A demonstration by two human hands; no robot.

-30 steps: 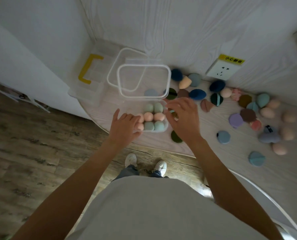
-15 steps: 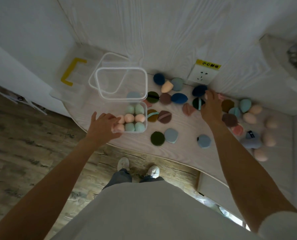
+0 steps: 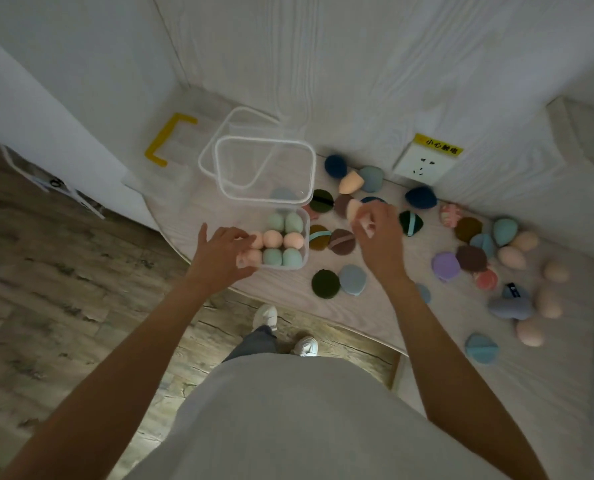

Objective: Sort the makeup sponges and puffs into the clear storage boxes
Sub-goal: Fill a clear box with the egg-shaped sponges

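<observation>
A person's right hand [image 3: 378, 237] pinches a peach sponge [image 3: 352, 208] above the table [image 3: 375, 317], just right of the small clear box [image 3: 304, 237] of green and peach sponges, which the left hand [image 3: 222, 254] grips at its near-left corner.

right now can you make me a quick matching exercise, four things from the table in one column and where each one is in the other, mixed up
Things
1. peach sponge
2. dark green round puff
3. mint green sponges
4. wall socket

Places
A. in the small clear box
B. on the wall under a yellow label
C. pinched in the right hand
D. on the table near its front edge, beside a grey-blue puff

Pairs: 1-C, 2-D, 3-A, 4-B
</observation>
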